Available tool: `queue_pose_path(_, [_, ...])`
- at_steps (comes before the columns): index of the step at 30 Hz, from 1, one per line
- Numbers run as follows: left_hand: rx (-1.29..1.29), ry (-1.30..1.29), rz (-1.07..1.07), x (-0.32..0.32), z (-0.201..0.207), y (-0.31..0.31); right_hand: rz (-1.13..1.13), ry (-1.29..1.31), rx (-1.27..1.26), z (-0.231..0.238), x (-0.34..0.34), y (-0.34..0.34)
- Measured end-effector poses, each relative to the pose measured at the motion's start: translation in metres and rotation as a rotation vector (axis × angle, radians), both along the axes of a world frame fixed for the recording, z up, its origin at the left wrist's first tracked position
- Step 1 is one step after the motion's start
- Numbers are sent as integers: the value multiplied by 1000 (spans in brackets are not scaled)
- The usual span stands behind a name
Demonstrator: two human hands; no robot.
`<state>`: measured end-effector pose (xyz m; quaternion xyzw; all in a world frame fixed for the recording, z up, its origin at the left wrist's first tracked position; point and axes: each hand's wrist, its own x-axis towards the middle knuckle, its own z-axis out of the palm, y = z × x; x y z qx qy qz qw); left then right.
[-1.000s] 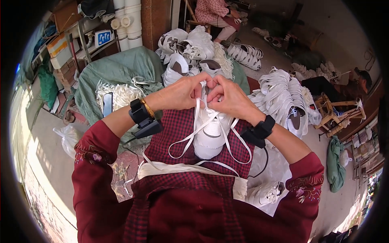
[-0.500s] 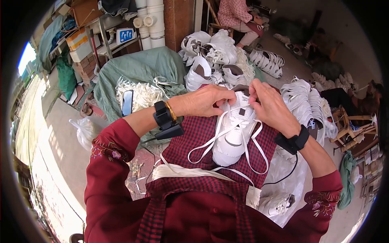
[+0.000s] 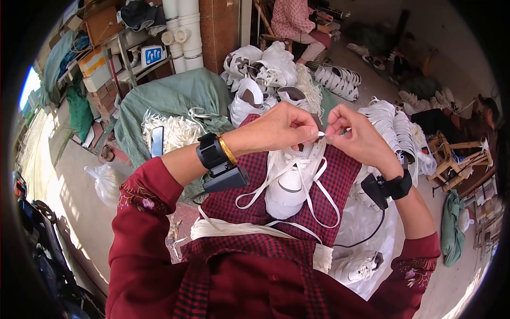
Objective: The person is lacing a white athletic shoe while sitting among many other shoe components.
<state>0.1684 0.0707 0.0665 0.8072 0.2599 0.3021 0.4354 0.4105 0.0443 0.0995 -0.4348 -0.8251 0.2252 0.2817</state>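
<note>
A white sneaker (image 3: 282,199) rests on my lap over the checked apron (image 3: 241,186), its toe pointing toward me. White shoelace (image 3: 333,198) is threaded across its front and hangs in loose loops on both sides. Over the ankle end of the sneaker, my left hand (image 3: 287,127) pinches a short white piece of lace between thumb and fingertips. Close by on the right, my right hand (image 3: 357,135) has its thumb and forefinger pinched at the other end of that piece. Both hands partly hide the sneaker's tongue and collar.
Across my lap lies a bundle of white laces (image 3: 218,227). A green cloth (image 3: 170,95) at left carries more laces and a phone (image 3: 157,141). White shoes (image 3: 247,101) are piled ahead, with stacked shoes (image 3: 382,125) at right. Another person (image 3: 292,21) sits beyond.
My hands have come up from the sneaker's tongue and moved closer together, with a bit of lace now showing between their fingertips. The whole view has shifted slightly.
</note>
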Motion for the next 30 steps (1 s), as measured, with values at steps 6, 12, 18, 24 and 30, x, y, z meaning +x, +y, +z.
queue_pose_path(6, [-173, -37, 113, -26, -10, -15, 32, -54, 83, -41, -18, 35])
queue_pose_path(12, [143, 67, 212, -30, -22, -23, 131, 144, -9, -61, -26, 42])
queue_pose_path(18, [326, 80, 335, -20, -35, -28, -28, 201, -382, -66, -23, 47])
queue_pose_path(24, [364, 87, 379, -16, -38, -28, 110, 498, -371, -78, -27, 45])
queue_pose_path(30, [350, 61, 295, -16, -38, -22, 2, 353, -304, -87, -27, 58])
